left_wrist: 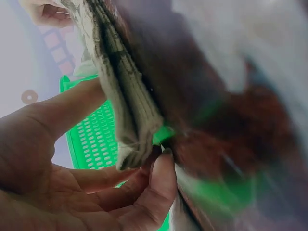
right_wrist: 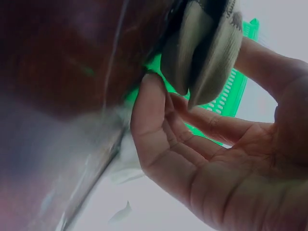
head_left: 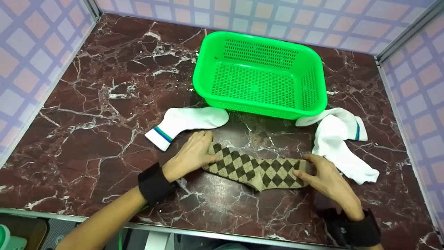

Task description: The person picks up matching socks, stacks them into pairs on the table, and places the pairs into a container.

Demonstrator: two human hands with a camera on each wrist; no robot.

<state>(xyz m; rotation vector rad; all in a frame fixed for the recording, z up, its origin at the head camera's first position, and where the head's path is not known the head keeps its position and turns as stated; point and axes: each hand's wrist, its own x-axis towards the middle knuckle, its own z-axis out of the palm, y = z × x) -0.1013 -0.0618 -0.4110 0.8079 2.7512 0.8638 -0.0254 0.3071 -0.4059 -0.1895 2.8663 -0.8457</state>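
Note:
A pair of beige argyle socks (head_left: 256, 168) with dark brown diamonds lies flat across the front middle of the table, one sock on the other. My left hand (head_left: 192, 152) pinches their left end, thumb on top and fingers along the far edge. At the right end, my right hand (head_left: 327, 177) grips them with the thumb on the upper face. The left wrist view shows the stacked ribbed layers of the socks (left_wrist: 130, 96) between thumb and fingers. Two rounded sock ends (right_wrist: 216, 67) hang within the right hand's grasp in the right wrist view.
A green plastic basket (head_left: 258, 108) with perforated sides stands behind the socks. One white sock (head_left: 194, 119) with blue and green stripes lies left of it. More white socks (head_left: 333, 135) lie crossed at right, close to my right hand. Patterned panels (head_left: 277, 17) border the table.

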